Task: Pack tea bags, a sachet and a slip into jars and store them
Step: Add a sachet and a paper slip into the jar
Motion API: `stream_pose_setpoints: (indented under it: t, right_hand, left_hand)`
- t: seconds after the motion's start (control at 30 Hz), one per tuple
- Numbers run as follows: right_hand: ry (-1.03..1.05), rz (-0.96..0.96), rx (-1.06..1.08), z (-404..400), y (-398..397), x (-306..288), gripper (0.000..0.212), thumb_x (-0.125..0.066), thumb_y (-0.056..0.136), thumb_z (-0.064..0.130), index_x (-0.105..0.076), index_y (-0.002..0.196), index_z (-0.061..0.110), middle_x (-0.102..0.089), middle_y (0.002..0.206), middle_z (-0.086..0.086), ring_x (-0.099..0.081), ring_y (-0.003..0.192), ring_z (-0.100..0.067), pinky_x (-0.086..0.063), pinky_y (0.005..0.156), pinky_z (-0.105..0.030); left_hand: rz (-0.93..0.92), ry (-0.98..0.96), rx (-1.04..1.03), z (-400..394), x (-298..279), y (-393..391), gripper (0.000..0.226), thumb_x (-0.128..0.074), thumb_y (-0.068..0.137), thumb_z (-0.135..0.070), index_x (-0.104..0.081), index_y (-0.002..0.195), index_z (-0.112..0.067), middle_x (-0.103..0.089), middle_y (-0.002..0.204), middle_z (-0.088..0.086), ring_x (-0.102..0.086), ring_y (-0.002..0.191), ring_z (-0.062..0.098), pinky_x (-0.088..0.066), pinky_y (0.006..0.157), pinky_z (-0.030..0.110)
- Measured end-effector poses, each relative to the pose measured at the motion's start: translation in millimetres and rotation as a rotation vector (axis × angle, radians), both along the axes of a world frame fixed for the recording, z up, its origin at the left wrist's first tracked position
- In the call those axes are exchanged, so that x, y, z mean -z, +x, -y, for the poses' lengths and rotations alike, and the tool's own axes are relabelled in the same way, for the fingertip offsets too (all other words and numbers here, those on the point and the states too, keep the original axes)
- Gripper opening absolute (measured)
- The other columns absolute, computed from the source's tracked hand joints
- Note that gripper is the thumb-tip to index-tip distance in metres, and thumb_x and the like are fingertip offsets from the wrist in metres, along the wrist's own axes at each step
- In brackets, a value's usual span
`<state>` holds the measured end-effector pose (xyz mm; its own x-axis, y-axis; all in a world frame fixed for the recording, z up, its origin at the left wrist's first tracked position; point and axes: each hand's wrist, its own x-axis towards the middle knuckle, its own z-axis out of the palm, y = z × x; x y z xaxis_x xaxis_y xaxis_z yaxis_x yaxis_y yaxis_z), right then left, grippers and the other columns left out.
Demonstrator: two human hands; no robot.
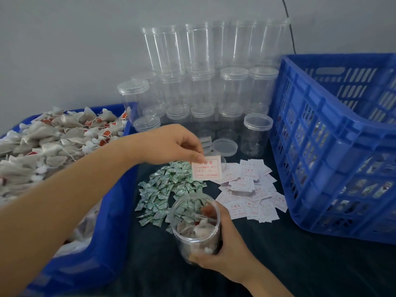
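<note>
Slip step: left hand pinching a slip above the sachets, right hand gripping the open jar of tea bags on the table; next, probably, slip lowered into jar mouth.

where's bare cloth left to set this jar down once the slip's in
Bare dark cloth lies in front, between the right hand holding the jar and the slatted blue crate. Crowded: sachet pile, slip pile, and stacked empty jars behind.
</note>
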<state>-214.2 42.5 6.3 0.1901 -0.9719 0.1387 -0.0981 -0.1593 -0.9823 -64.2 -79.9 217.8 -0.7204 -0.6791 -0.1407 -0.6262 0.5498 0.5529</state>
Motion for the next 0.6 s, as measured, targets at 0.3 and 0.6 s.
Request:
stream_pose_setpoints:
  t: [0.3, 0.6]
  right_hand:
    - [0.012, 0.032, -0.022, 0, 1, -3, 0.091, -0.084, 0.066, 0.014, -0.031, 0.137, 0.035, -0.052, 0.124, 0.030, -0.054, 0.121, 0.004, -0.048, 0.089, -0.012]
    - [-0.046, 0.036, 0.012, 1, 3, -3, 0.089, -0.082, 0.065, 0.016, -0.035, 0.136, 0.043, -0.056, 0.126, 0.024, -0.056, 0.120, -0.003, -0.048, 0.091, -0.014]
  left_hand:
    - [0.004, 0.051, -0.076, -35, 25, 24, 0.009, -0.067, 0.085, -0.033, -0.069, 0.077, -0.035, -0.071, 0.084, -0.011, -0.061, 0.073, 0.002, -0.048, 0.070, 0.015]
    - [-0.050, 0.035, -0.113, -54, 46, 24, 0.009, -0.073, 0.083, -0.025, -0.068, 0.076, -0.030, -0.070, 0.075, -0.015, -0.061, 0.070, -0.005, -0.045, 0.068, 0.008]
